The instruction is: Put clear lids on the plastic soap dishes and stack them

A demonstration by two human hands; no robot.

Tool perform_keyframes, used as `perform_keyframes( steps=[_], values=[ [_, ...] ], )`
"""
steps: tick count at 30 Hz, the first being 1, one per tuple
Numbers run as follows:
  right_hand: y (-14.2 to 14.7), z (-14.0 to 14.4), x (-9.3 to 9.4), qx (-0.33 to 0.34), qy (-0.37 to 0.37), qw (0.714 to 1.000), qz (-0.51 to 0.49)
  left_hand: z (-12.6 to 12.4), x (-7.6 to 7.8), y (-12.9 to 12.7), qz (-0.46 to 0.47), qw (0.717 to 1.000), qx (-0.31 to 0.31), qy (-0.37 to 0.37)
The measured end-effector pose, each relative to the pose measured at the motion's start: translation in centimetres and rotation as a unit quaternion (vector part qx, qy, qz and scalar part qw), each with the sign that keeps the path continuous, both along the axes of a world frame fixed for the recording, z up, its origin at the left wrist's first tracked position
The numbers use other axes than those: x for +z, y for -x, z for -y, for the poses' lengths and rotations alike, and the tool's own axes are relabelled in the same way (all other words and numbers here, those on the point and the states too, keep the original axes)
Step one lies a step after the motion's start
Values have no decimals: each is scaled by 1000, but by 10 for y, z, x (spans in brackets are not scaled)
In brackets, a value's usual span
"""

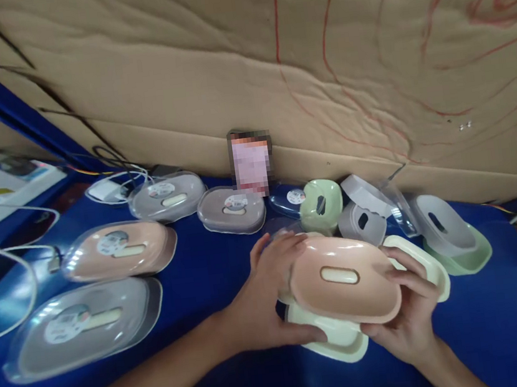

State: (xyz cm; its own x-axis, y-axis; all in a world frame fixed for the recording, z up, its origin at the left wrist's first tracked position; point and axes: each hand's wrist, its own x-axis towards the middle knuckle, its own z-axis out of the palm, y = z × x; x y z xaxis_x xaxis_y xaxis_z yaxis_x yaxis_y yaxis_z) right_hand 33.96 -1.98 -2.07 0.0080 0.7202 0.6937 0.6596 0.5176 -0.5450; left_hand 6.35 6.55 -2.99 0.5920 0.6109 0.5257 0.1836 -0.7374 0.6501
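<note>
A peach soap dish (347,299) is raised above the blue table, tilted so that its inside shows. Through its middle slot a cream bar-shaped piece (339,275) is visible. My left hand (266,299) is closed around the dish's left end, the thumb below it and the fingers over the far rim. On the other end, my right hand (411,306) grips the rim between thumb and fingers. Just under the dish, partly covered, is a cream tray (341,346). Another cream tray (430,266) lies behind my right fingers.
On the left are clear-lidded soap dishes in grey (96,329) and peach (145,248), with more grey ones (167,198) farther back. Green (315,215) and grey (446,224) dishes lie loosely at right. A blurred-screen phone (251,163) leans on the cardboard wall (180,90). White cables (27,272) run along the left.
</note>
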Motion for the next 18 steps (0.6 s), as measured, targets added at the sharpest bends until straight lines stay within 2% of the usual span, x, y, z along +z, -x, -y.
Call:
perform_keyframes(
  steps=[3, 6, 10, 12, 15, 18],
  values=[
    [2, 2, -2, 17, 38, 998, 39, 0, 2, 1, -23, 999, 19, -31],
    [-4, 2, 1, 10, 66, 987, 147, 2, 6, 0, -14, 997, 50, -49],
    [-10, 3, 9, 0, 15, 964, 266, 3, 11, -1, 6, 996, 45, -72],
    [-9, 2, 12, 27, -3, 961, 274, 2, 9, 0, -4, 996, 43, -77],
    [-7, 1, 17, 69, -6, 970, 231, -1, 4, 0, -25, 995, 37, -90],
    [-16, 3, 25, 70, -17, 973, 220, -1, 2, -1, -43, 992, 35, -117]
  ],
)
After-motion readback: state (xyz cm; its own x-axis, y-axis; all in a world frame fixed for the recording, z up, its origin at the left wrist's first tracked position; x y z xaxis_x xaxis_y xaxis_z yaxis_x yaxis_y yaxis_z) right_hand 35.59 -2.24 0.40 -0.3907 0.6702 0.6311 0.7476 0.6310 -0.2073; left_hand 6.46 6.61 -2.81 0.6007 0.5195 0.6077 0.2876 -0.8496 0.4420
